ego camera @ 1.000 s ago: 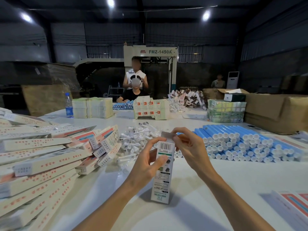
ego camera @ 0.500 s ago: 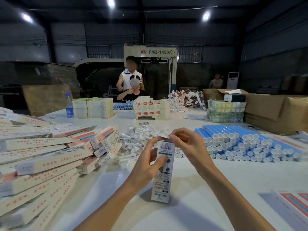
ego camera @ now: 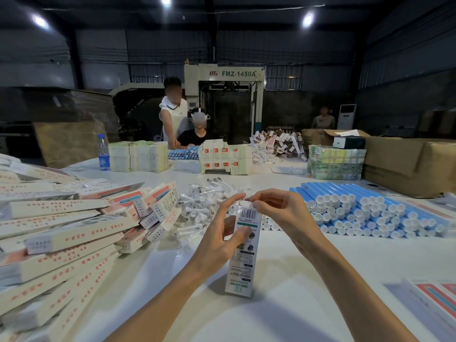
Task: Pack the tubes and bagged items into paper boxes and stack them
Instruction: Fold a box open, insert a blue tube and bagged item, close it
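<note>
I hold a long white paper box (ego camera: pixel 243 253) upright on the white table (ego camera: pixel 283 280), barcode side toward me. My left hand (ego camera: pixel 219 235) grips its upper part, thumb across the front and fingers behind. My right hand (ego camera: pixel 278 211) pinches the flap at the box's top end. A heap of small clear bagged items (ego camera: pixel 207 201) lies just behind my hands. Blue tubes with white caps (ego camera: pixel 362 211) are stacked in rows to the right. A big pile of packed boxes (ego camera: pixel 56 230) fills the left side.
Flat box blanks (ego camera: pixel 434 299) lie at the near right. Across the table stand stacks of cartons (ego camera: pixel 225 156), paper stacks (ego camera: pixel 138 155), a water bottle (ego camera: pixel 103 154), brown cardboard boxes (ego camera: pixel 407 164) and two people (ego camera: pixel 182 127).
My right hand has pressed the top flap down onto the box end. The standing person across the table has leaned toward the left.
</note>
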The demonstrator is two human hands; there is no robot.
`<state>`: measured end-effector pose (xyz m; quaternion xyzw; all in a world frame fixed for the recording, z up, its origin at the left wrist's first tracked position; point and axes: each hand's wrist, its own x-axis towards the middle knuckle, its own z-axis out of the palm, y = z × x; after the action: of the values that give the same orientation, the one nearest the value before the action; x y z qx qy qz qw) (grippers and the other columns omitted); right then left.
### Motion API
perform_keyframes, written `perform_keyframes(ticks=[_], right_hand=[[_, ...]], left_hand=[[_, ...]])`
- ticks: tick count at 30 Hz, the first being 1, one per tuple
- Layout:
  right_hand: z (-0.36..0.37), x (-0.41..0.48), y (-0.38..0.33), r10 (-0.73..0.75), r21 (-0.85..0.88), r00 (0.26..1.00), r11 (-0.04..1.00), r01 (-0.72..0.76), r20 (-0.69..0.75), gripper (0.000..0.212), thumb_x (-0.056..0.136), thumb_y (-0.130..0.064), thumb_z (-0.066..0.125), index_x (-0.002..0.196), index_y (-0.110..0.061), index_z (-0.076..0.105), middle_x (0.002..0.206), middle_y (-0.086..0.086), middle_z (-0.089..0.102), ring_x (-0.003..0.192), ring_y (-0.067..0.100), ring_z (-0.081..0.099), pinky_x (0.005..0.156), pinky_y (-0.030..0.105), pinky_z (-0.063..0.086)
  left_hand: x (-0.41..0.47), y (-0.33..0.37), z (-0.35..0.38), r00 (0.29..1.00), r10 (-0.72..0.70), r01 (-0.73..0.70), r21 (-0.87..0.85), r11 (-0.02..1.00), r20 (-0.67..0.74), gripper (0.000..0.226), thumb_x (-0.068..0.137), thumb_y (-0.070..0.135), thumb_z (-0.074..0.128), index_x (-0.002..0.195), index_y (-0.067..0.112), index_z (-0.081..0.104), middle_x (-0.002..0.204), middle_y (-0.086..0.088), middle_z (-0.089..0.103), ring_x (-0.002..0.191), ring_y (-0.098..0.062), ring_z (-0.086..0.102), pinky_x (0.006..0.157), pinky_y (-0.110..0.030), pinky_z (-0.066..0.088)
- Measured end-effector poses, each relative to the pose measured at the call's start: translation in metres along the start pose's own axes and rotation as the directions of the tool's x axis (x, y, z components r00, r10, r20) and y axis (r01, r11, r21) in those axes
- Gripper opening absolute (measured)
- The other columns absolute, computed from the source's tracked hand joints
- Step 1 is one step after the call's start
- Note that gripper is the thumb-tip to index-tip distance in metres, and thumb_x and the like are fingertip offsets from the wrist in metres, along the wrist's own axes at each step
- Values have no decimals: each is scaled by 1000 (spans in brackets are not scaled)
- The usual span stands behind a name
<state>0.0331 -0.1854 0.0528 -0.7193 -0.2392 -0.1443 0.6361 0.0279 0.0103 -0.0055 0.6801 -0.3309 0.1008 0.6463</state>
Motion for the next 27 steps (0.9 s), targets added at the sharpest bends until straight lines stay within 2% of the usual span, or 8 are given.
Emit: perform_keyframes(ticks=[2, 6, 9, 10, 13, 18, 24, 27], right_hand=[[-2, 2, -1, 11, -7, 1000, 1000, -11, 24, 12, 94, -7, 74, 94, -15, 83, 98, 4, 81, 99, 19, 76, 82, 30, 62], [-2, 5, -1, 14, -51, 998, 999, -10, 65, 17, 96, -10, 71, 96, -20, 84, 100, 1, 81, 100, 17, 76, 80, 29, 61], [3, -3, 8, 32, -6, 996, 999, -31, 84, 24, 100, -10, 64, 112, -23, 82, 118, -4, 78, 113, 16, 72, 97, 34, 57], [5, -6, 12, 29, -1, 997, 1000, -29, 70, 24, 101, -14, 66, 116, -25, 80, 121, -6, 77, 115, 15, 71, 98, 34, 55], [11, -13, 19, -13, -43, 1000, 999, 13, -4, 23, 99, -23, 73, 121, -27, 77, 118, -6, 77, 111, 15, 72, 94, 33, 55], [19, -16, 21, -48, -10, 997, 999, 47, -57, 22, 97, -18, 76, 119, -20, 78, 114, -5, 79, 108, 14, 74, 90, 26, 57], [15, -13, 17, -47, -3, 998, 999, 47, -40, 19, 94, -16, 77, 112, -22, 82, 110, -4, 80, 106, 15, 75, 86, 22, 56], [14, -12, 14, -51, 1, 999, 999, 51, -4, 19, 94, -16, 77, 112, -22, 83, 110, -3, 80, 106, 16, 75, 86, 23, 57]], left_hand=[[1, 0, 0, 1000, 8, -8, 16, 1000, 2, 59, 106, 23, 67, 155, 42, 40, 113, -8, 79, 105, -27, 76, 89, -29, 59], [1, -1, -2, 1000, 6, -6, 5, 1000, -28, 53, 104, 23, 69, 149, 37, 46, 112, -12, 78, 104, -32, 76, 89, -36, 61], [2, -5, -4, 997, -14, 13, -3, 1000, -70, 53, 105, 18, 69, 150, 36, 47, 117, -11, 77, 108, -31, 75, 93, -41, 62], [2, -6, -4, 997, -19, 19, -4, 1000, -77, 54, 106, 15, 68, 150, 35, 46, 117, -11, 77, 109, -31, 75, 96, -41, 62], [2, -7, -4, 995, -39, 38, -9, 999, -89, 53, 106, 12, 67, 150, 35, 48, 117, -11, 77, 113, -31, 74, 99, -44, 61], [1, -6, -5, 993, -46, 45, -17, 999, -112, 50, 103, 11, 69, 146, 32, 52, 123, -8, 76, 118, -30, 72, 101, -50, 59], [1, -6, -5, 991, -36, 39, 24, 999, -130, 45, 103, 15, 71, 142, 28, 54, 129, -3, 73, 119, -27, 72, 100, -54, 59], [0, -6, -6, 991, -36, 39, 23, 999, -126, 45, 103, 15, 70, 142, 28, 53, 127, -5, 74, 118, -26, 72, 99, -49, 59]])
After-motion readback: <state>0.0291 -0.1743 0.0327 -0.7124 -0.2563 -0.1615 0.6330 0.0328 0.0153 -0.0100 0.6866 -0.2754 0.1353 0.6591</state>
